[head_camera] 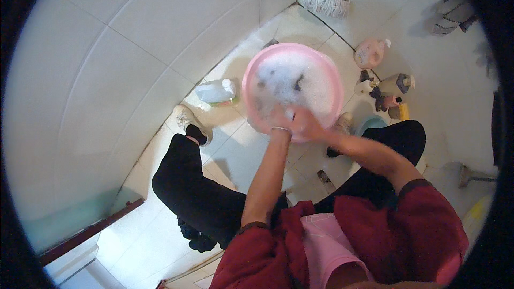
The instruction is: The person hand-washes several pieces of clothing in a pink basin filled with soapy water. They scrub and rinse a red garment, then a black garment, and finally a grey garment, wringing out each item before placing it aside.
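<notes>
A round pink plastic basin (pixel 336 84) stands on the tiled floor between my feet, filled with water and thick white suds (pixel 287 72). Small dark patches of what may be cloth show through the foam. My left hand (pixel 279 116), with a bangle at the wrist, is over the near side of the basin. Pressed close against it is my right hand (pixel 306 123), blurred by motion. Something small and pale shows between the two hands, but what they hold, if anything, cannot be made out.
A clear bottle with a white cap (pixel 217 91) lies left of the basin. On the right are a pink detergent jug (pixel 369 53), several small bottles (pixel 395 84) and a blue-green basin (pixel 371 123). A string mop (pixel 327 4) leans in the far corner. A floor drain (pixel 326 180) lies nearer me.
</notes>
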The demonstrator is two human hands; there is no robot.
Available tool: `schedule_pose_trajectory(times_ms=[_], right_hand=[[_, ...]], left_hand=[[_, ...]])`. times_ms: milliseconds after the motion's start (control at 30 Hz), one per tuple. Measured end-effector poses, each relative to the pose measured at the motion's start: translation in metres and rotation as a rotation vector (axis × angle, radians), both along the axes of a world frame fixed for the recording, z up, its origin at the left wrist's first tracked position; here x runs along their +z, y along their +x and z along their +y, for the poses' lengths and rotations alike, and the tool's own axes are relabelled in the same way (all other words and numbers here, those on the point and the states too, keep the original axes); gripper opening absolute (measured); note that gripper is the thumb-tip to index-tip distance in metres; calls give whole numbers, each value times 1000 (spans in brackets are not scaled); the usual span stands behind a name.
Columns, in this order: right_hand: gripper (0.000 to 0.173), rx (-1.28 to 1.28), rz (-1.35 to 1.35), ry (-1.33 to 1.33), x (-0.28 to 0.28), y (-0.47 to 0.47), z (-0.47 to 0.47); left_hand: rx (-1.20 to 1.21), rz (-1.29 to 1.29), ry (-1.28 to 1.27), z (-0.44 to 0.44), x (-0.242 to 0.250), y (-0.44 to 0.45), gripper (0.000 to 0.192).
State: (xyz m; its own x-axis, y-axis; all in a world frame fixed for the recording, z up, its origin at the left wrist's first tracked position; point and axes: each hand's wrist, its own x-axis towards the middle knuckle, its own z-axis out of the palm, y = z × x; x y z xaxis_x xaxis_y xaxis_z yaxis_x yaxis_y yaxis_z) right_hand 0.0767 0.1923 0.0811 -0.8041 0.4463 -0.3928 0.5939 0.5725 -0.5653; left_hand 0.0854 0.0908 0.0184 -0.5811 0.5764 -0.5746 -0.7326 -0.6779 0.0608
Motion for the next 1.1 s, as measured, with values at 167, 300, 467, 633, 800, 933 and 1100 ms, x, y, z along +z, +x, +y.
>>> schedule_pose_trajectory(times_ms=[167,300,467,633,800,933,1100], right_hand=[[48,-54,167,-29,2,14,-6],[44,311,441,47,11,28,-26],[50,73,166,116,28,20,-24],[47,75,186,72,35,19,-28],[45,409,325,73,48,27,-41],[40,33,236,29,30,13,-22],[39,253,218,75,8,29,-19]], left_hand=[[-561,1668,-1562,1,2,5,22],[-658,1717,-1678,6,-5,7,20],[-531,1132,-1266,12,-35,0,21],[-838,1367,-1458,1,-45,-3,31],[-632,1263,-1320,-7,-9,-5,32],[-569,1327,-1415,5,-1,5,30],[47,21,-22,9,-10,7,30]])
